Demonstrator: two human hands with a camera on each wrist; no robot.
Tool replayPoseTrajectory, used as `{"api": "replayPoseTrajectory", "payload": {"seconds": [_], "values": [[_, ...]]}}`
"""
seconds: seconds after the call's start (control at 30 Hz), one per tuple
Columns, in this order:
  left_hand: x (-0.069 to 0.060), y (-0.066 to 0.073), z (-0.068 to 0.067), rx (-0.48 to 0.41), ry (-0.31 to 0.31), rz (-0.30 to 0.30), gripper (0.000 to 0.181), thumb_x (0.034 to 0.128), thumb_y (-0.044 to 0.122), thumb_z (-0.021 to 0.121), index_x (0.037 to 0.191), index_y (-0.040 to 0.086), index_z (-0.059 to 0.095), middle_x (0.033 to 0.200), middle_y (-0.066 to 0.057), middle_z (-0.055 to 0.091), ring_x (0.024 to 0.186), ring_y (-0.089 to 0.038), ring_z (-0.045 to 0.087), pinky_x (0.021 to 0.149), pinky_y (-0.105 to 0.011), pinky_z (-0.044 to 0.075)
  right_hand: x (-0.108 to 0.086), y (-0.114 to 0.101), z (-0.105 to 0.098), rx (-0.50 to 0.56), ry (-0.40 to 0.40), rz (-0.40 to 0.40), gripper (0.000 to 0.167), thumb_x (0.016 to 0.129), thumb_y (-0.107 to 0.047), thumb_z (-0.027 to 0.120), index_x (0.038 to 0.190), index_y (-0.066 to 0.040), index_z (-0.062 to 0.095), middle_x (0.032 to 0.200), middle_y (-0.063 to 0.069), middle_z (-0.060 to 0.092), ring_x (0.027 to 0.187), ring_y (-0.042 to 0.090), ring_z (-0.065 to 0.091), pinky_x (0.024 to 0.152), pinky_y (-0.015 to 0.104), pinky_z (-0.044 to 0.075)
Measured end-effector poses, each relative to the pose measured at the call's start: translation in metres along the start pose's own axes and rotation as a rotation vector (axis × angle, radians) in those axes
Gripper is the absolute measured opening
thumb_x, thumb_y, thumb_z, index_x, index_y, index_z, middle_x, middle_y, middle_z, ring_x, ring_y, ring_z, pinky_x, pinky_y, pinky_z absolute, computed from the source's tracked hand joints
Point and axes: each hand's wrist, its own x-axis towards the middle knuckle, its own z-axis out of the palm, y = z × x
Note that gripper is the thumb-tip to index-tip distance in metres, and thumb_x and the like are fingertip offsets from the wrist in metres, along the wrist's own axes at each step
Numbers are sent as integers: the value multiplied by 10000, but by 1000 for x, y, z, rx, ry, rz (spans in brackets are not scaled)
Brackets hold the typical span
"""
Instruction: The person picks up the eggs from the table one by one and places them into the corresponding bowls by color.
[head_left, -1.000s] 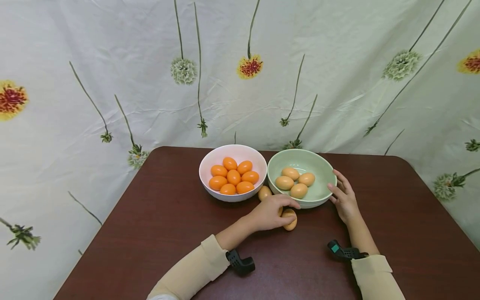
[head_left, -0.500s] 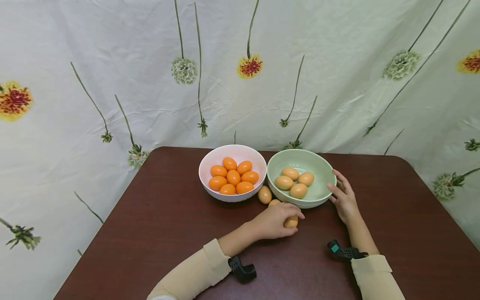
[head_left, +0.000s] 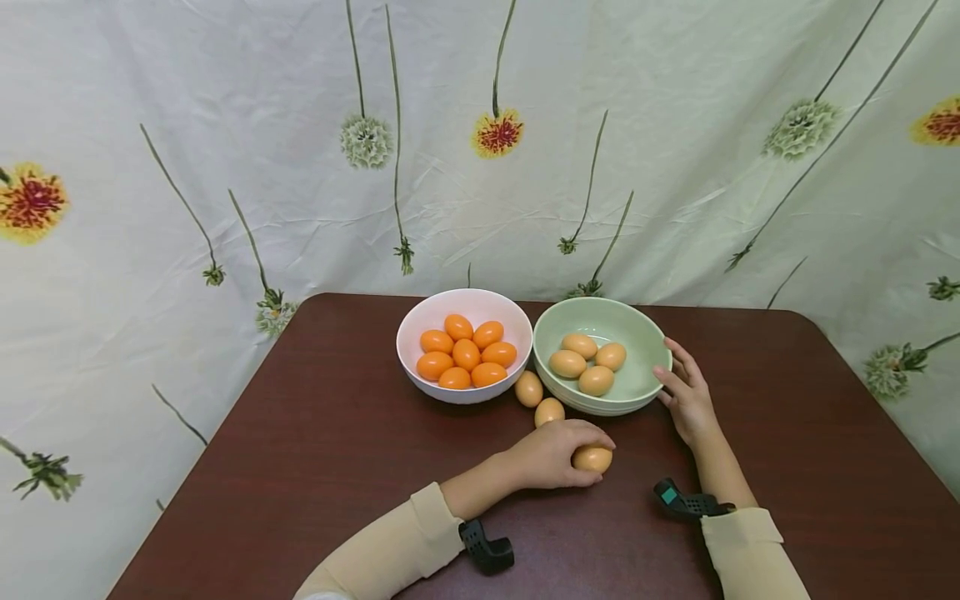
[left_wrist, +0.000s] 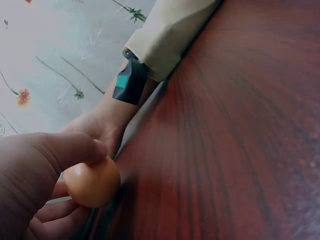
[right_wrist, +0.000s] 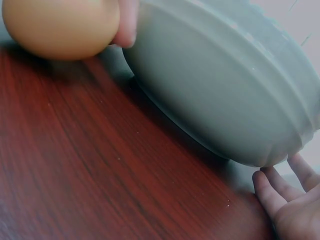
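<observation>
My left hand (head_left: pixel 558 454) holds a tan egg (head_left: pixel 592 458) just above or on the table, in front of the green bowl (head_left: pixel 645 333); I cannot tell if the egg touches the wood. In the left wrist view, thumb and fingers curl round that egg (left_wrist: pixel 93 182). My right hand (head_left: pixel 690 404) grips the green bowl's right rim, its thumb over the edge and its fingers against the outer wall. Several tan eggs (head_left: pixel 596 381) lie inside this bowl. On the table, one tan egg (head_left: pixel 528 389) rests between the bowls and another egg (head_left: pixel 550 412) lies nearer, partly behind my left hand.
A pink-white bowl (head_left: pixel 408 346) with several orange eggs (head_left: pixel 467 355) stands left of the green bowl, right beside it. Both are near the far edge of the dark red-brown table (head_left: pixel 322 450). A flowered cloth (head_left: pixel 300 167) hangs behind.
My left hand has drawn the tan egg toward me and slightly right, away from the green bowl. The egg near that bowl has come into view. My right hand has stayed at the rim.
</observation>
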Motion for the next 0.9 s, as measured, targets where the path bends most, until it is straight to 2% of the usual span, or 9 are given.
{"api": "replayPoseTrajectory", "payload": {"seconds": [0.37, 0.73, 0.9], "values": [[-2, -3, 4, -54, -23, -46, 451, 845, 234, 752, 1272, 152, 631, 1266, 47, 622, 1151, -27, 528, 951, -126, 374, 1, 1, 0, -1, -4, -5, 532, 992, -128, 545, 1491, -179, 369, 1311, 23, 383, 1103, 106, 508, 819, 209, 497], [-1, -6, 8, -81, 5, -60, 429, 832, 242, 764, 1239, 163, 655, 1230, 75, 633, 1105, 1, 534, 913, -118, 389, 1, 1, -1, 11, 0, -8, 520, 992, -119, 542, 1482, -178, 379, 1306, 34, 386, 1090, 97, 519, 814, 208, 500], [-1, -4, 4, -92, 13, -53, 428, 831, 233, 763, 1237, 151, 656, 1228, 63, 636, 1108, -4, 533, 914, -114, 386, 1, 2, -1, 16, 0, -9, 509, 988, -124, 551, 1469, -196, 399, 1297, 24, 395, 1090, 97, 520, 813, 209, 502]]}}
